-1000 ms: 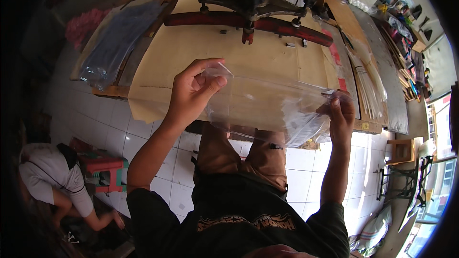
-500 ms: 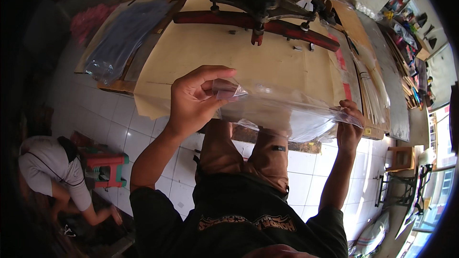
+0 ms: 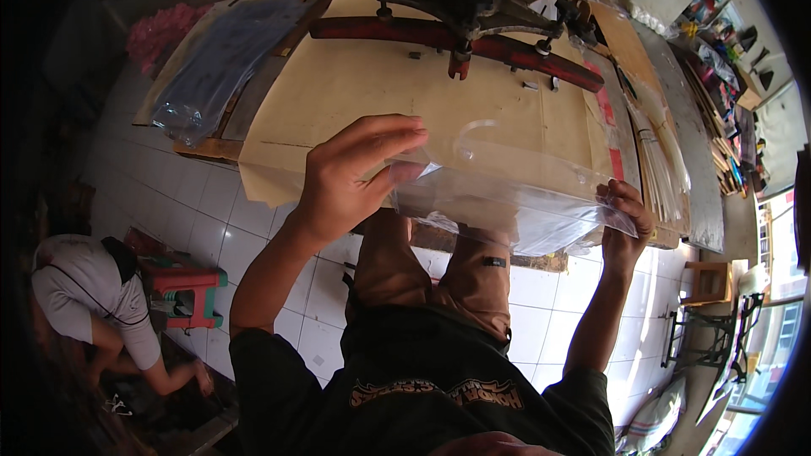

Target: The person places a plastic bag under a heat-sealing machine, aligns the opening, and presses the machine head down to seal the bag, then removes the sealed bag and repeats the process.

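Observation:
A clear plastic sheet [image 3: 498, 194], folded or layered, stretches between my two hands above the near edge of the table. My left hand [image 3: 359, 173] grips its left end, thumb below and fingers above. At the right end, the fingers of my right hand [image 3: 627, 218] are curled round the plastic. Behind the sheet lies brown paper [image 3: 338, 76] covering the table. Over this paper hangs a machine head with a long dark red bar [image 3: 405, 31].
A stack of bluish clear plastic [image 3: 224, 59] lies at the left, with a pink bundle [image 3: 160, 34] beyond it. Bundled strips [image 3: 655, 148] lie to the right. Small metal pieces [image 3: 530, 85] rest on the paper. At lower left a person [image 3: 93, 295] bends beside a red-green stool [image 3: 187, 291].
The plastic's left end has unfolded and its upper edge has risen, showing a curved piece. My left fingers have shifted slightly up and right. My right hand has moved a little to the right.

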The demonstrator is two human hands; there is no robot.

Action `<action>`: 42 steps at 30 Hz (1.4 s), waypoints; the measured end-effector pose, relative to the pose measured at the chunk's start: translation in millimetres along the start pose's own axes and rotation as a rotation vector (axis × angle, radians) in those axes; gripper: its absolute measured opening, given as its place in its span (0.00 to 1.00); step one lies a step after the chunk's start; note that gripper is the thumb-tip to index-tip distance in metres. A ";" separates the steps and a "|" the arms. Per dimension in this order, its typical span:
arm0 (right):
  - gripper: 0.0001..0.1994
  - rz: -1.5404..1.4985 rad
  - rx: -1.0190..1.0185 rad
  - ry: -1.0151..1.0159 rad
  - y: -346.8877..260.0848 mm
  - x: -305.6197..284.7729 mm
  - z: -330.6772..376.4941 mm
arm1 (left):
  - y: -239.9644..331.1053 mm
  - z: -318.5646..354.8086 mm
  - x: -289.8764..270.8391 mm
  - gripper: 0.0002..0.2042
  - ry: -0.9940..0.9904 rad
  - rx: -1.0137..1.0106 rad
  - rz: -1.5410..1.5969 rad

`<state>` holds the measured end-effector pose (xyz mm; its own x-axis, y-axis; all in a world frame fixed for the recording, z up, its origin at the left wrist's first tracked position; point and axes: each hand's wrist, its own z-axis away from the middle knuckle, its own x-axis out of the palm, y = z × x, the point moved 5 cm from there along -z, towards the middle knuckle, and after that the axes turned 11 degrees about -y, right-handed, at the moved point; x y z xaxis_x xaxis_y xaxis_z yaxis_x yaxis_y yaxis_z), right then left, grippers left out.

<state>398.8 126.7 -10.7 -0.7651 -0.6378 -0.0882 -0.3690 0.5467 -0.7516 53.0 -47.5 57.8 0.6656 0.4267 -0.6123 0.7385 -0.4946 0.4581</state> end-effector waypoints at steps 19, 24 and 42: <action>0.11 0.052 0.226 0.038 3.7 6.8 -6.2 | -19.8 7.7 24.9 0.19 -0.069 0.019 -0.415; 0.10 0.114 0.358 0.114 9.8 2.3 -4.0 | -43.7 0.5 33.7 0.18 -0.413 -0.232 0.181; 0.09 0.248 0.538 0.105 20.1 -1.3 -7.0 | -87.1 -45.8 66.1 0.06 -0.909 -0.229 0.086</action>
<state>388.7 142.4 -21.1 -0.8525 -0.4544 -0.2583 0.1244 0.3035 -0.9447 37.6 58.5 6.9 0.4515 -0.4068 -0.7941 0.7580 -0.2947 0.5819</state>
